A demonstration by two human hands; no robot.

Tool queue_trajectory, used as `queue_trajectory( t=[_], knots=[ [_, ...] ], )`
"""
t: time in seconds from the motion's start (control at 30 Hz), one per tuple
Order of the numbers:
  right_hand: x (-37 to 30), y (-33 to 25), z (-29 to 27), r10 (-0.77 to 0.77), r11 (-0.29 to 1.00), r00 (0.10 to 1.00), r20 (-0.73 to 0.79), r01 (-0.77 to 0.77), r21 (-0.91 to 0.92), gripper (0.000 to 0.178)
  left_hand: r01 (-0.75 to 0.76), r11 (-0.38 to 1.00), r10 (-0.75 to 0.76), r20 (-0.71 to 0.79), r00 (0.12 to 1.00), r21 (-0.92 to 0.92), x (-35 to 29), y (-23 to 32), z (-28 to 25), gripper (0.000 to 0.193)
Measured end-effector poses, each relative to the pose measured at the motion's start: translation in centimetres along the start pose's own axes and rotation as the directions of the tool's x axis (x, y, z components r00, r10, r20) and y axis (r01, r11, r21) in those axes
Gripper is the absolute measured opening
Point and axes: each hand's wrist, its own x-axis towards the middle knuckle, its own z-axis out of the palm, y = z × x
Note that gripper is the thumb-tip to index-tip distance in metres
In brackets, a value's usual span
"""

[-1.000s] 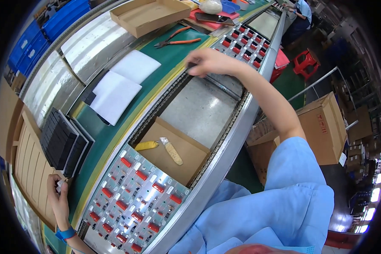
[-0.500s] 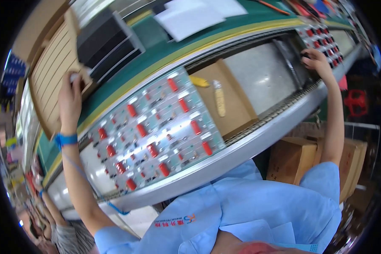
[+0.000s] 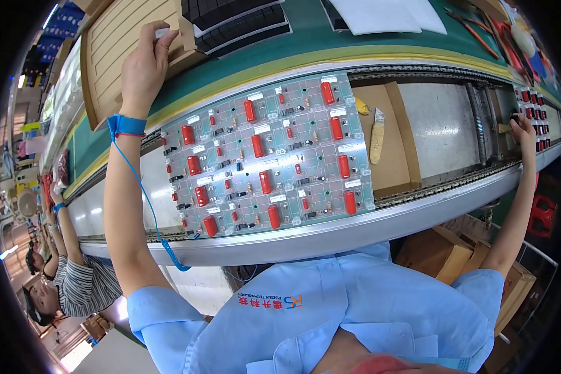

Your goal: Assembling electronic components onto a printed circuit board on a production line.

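Observation:
My left hand (image 3: 142,71), with a blue wrist strap (image 3: 126,126), is at the right edge of a ridged cardboard tray (image 3: 115,53). Its thumb and fingers pinch a small pale piece (image 3: 162,32), too small to name. Far out on the right, my right hand (image 3: 525,136) pinches a small dark piece (image 3: 515,117) beside a second board with red components (image 3: 532,109). Between my arms, a large circuit board panel (image 3: 315,165) with rows of red components lies across the conveyor rails.
Black blocks (image 3: 237,19) stand in rows beside the cardboard tray. A flat cardboard piece (image 3: 396,137) carries a tape-wrapped tool (image 3: 376,138). White sheets (image 3: 386,15) and pliers (image 3: 474,31) lie on the green bench. Another person (image 3: 75,274) works at the left; cartons (image 3: 436,249) stand below the rail.
The whole view has turned and shifted, so the panel appears farther right and more level. Both hands keep their pinch near the same things.

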Motion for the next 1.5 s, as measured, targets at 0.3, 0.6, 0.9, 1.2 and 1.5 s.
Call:
queue_trajectory(
  t=[0.3, 0.6, 0.9, 1.2, 1.5],
  knots=[
    [0.1, -1.6, -1.8, 0.042, 0.853, 0.999, -0.032, -0.019, 0.521, 0.031, 0.326, -0.323, 0.022, 0.337, 0.941, -0.889, 2.6, -4.8, -6.5, 0.029],
    [-3.1, -15.4, 5.8, -0.253, 0.647, 0.953, 0.169, 0.037, 0.761, 0.044, 0.712, -0.427, 0.034, 0.777, 0.628, -0.557, -2.3, 7.4, -9.4, 0.037],
    [-7.0, -25.2, 15.2, -0.520, 0.659, 0.708, 0.477, -0.023, 0.752, 0.045, 0.804, -0.010, 0.107, 0.799, 0.592, -0.594, -1.1, 15.5, -5.0, 0.035],
    [-9.1, -27.1, 19.8, -0.525, 0.753, 0.557, 0.643, -0.049, 0.657, 0.050, 0.626, 0.464, 0.052, 0.724, 0.688, -0.627, 1.9, 17.9, -1.0, 0.027],
    [-10.3, -27.4, 20.5, -0.422, 0.831, 0.552, 0.720, -0.082, 0.550, 0.055, 0.150, 0.863, 0.166, 0.551, 0.818, -0.482, 2.1, 19.5, 1.6, 0.021]
  ],
)
